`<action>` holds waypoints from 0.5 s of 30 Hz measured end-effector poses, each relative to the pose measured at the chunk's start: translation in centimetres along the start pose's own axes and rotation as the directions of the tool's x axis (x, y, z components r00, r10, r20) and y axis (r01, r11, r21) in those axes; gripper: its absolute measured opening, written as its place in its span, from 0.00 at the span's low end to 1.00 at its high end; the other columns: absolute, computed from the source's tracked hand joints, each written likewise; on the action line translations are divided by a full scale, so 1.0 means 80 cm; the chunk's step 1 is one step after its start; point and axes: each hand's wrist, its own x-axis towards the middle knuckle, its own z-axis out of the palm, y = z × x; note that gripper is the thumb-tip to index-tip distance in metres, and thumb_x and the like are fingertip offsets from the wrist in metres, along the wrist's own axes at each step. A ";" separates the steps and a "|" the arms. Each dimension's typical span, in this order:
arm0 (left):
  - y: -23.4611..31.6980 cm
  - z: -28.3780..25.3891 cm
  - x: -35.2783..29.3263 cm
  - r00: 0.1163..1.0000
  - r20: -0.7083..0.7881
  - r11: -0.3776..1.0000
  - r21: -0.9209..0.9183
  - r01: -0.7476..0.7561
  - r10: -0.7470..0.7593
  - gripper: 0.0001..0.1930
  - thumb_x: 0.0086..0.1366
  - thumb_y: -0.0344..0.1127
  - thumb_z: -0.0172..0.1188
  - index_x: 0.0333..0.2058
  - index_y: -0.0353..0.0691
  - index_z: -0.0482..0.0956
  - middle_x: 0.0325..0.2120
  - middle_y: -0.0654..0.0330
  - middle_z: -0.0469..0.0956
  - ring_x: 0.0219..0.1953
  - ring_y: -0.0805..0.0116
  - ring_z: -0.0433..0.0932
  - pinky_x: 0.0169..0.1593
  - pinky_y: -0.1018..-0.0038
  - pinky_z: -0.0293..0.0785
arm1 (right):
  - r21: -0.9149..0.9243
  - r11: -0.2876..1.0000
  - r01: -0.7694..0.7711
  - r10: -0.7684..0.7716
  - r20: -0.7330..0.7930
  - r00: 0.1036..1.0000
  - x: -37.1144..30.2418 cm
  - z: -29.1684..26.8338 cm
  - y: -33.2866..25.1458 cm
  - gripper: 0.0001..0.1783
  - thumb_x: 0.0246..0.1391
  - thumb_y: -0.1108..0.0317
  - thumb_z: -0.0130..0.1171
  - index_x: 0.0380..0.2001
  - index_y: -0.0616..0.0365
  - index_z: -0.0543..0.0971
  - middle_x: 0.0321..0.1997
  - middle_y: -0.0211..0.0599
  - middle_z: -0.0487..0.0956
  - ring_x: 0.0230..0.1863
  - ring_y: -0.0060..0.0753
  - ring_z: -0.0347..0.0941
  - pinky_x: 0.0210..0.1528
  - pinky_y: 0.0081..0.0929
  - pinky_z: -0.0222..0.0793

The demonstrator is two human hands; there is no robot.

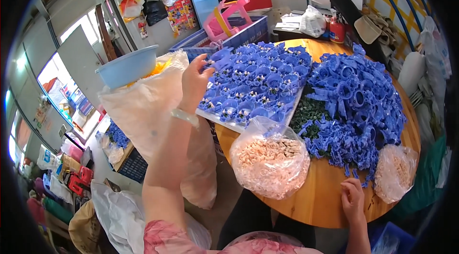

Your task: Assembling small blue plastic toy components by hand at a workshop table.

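Note:
My left hand [196,74] reaches to the far left corner of a white tray [296,106]. Its thumb and fingers pinch a blue plastic piece [221,57]. Rows of blue plastic pieces [256,79], with small white and dark bits at their middles, cover the tray. My right hand [353,197] rests at the table's near edge with curled fingers; whether anything is in them is hidden. Just beyond it lie small blue plastic parts [334,146]. Behind these rises a heap of larger blue ring-shaped pieces [358,93].
On the round wooden table [330,206] stand a clear bag of pale pink bits [270,160], a smaller one [394,172] and a dark green pile [308,117]. At left, a light blue basin [126,67] sits atop a big white sack [148,115]. Blue crates [248,29] stand behind the tray.

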 end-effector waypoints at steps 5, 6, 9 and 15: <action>-0.107 0.004 0.028 0.997 -0.076 0.950 0.307 0.056 -0.034 0.24 0.51 0.34 0.65 0.48 0.38 0.74 0.37 0.51 0.79 0.40 0.57 0.78 0.45 0.67 0.72 | -0.013 0.998 -0.055 0.055 -0.008 0.998 0.001 0.006 -0.001 0.11 0.45 0.85 0.54 0.33 0.61 0.76 0.37 0.38 0.72 0.29 0.33 0.70 0.27 0.20 0.64; -0.127 0.008 0.029 0.997 -0.077 0.942 0.333 0.029 -0.003 0.24 0.51 0.34 0.64 0.49 0.37 0.74 0.39 0.50 0.78 0.42 0.56 0.77 0.46 0.66 0.72 | -0.016 0.997 -0.072 0.072 -0.015 0.997 0.002 0.007 -0.001 0.09 0.46 0.85 0.54 0.32 0.62 0.76 0.36 0.38 0.72 0.29 0.33 0.70 0.26 0.20 0.64; -0.163 0.025 0.026 0.993 -0.079 0.926 0.362 0.110 -0.088 0.25 0.52 0.34 0.64 0.49 0.36 0.73 0.41 0.50 0.78 0.44 0.55 0.77 0.47 0.64 0.71 | -0.020 0.998 -0.053 0.052 -0.032 0.998 0.000 0.011 0.012 0.07 0.47 0.84 0.55 0.30 0.62 0.76 0.34 0.38 0.72 0.29 0.33 0.70 0.26 0.21 0.64; -0.222 0.050 0.018 0.978 -0.128 0.916 0.349 0.197 -0.162 0.25 0.52 0.32 0.65 0.50 0.36 0.72 0.41 0.49 0.77 0.44 0.53 0.77 0.47 0.63 0.71 | -0.070 0.997 -0.027 0.025 -0.020 0.999 0.007 0.013 0.015 0.07 0.45 0.84 0.55 0.29 0.63 0.76 0.31 0.42 0.73 0.30 0.40 0.71 0.30 0.27 0.66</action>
